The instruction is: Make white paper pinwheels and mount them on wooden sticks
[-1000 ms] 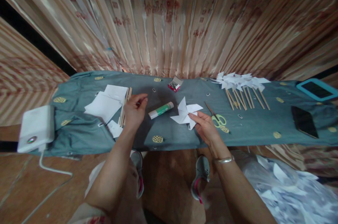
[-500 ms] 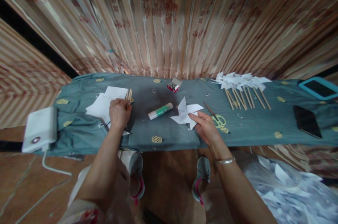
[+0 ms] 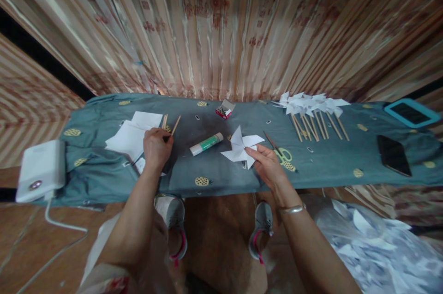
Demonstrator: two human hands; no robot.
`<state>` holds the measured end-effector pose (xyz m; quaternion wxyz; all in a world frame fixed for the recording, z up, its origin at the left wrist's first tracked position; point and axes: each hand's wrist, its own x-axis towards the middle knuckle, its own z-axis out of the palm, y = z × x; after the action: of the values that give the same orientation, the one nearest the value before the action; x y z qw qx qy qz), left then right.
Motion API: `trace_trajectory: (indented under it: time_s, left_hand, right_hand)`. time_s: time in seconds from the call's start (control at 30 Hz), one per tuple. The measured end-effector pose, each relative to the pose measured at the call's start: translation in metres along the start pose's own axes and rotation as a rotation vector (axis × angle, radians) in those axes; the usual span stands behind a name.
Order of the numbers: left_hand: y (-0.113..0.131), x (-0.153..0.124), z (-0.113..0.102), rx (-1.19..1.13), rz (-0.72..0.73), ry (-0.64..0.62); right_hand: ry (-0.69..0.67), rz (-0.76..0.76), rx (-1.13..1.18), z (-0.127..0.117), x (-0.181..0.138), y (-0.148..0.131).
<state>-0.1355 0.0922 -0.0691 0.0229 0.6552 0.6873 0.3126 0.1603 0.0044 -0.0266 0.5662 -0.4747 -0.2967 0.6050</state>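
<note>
Since the earlier frames, the left hand [image 3: 157, 148] has gone to the sticks [image 3: 164, 121] near the left end of the surface [image 3: 187, 178], and one wooden stick [image 3: 176, 125] now leans out to the right, apart from the rest. The hand is closed around its lower end, the fingertips partly hidden. The right hand [image 3: 268, 167] has stayed as it was, thumb and fingers pinching the paper pinwheel [image 3: 237, 146] by its middle, over the surface between its far and near edges.

The pinwheel is stiff white paper with pointed, folded blades and a small dark dot at the centre. The sticks are pale, straight and slim. White paper sheets [image 3: 126, 138] lie overlapping towards the left end. A cloth printed with yellow pineapples covers the surface, wrinkled at the left. By the far edge stands an open small box [image 3: 224, 110] with red sides; towards the far right corner, finished pinwheels [image 3: 311, 105] lie in a row, sticks towards the near edge. Scissors [image 3: 284, 155] with light green plastic handles lie just beyond the right hand.

The glue stick [image 3: 206, 144], white with a green label, carries print too small to read.
</note>
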Motion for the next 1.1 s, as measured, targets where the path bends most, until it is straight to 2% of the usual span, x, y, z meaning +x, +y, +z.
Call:
trace_trajectory:
  time_s: [0.17,0.23,0.3,0.33,0.4,0.53,0.6,0.7,0.77,0.9,1.0,1.1]
  left_hand:
    - [0.014,0.0,-0.008,-0.208,-0.122,0.039]
    - [0.028,-0.001,-0.016,-0.357,-0.159,0.058]
    - [0.048,-0.006,-0.022,-0.526,-0.142,0.109]
    - [0.06,-0.01,-0.024,-0.616,-0.129,0.091]
    - [0.083,-0.024,-0.026,-0.846,-0.178,-0.006]
    - [0.116,-0.065,-0.023,-1.098,-0.302,-0.441]
    - [0.122,-0.088,-0.022,-1.14,-0.394,-0.626]
    - [0.122,-0.119,-0.023,-1.202,-0.512,-0.766]
    - [0.121,-0.136,-0.024,-1.277,-0.627,-0.817]
    - [0.124,-0.162,-0.017,-1.402,-0.888,-0.736]
    - [0.125,-0.173,-0.005,-1.44,-0.955,-0.743]
    - [0.121,-0.18,0.008,-1.396,-0.963,-0.754]
  right_hand:
    - [-0.01,-0.002,0.014,-0.002,-0.002,-0.003]
    - [-0.003,-0.031,0.029,-0.002,-0.004,-0.005]
    - [0.012,-0.068,0.039,-0.003,-0.008,-0.009]
    - [0.022,-0.082,0.038,-0.004,-0.011,-0.011]
    - [0.044,-0.098,0.019,-0.006,-0.018,-0.015]
    - [0.057,-0.098,-0.05,-0.016,-0.035,-0.022]
    - [0.037,-0.086,-0.089,-0.024,-0.043,-0.023]
    - [-0.036,-0.084,-0.17,-0.032,-0.052,-0.021]
    - [-0.088,-0.108,-0.226,-0.033,-0.056,-0.019]
    - [-0.163,-0.127,-0.317,-0.029,-0.062,-0.013]
    - [-0.205,-0.112,-0.439,-0.026,-0.068,-0.006]
    - [-0.259,-0.076,-0.578,-0.023,-0.074,0.0]
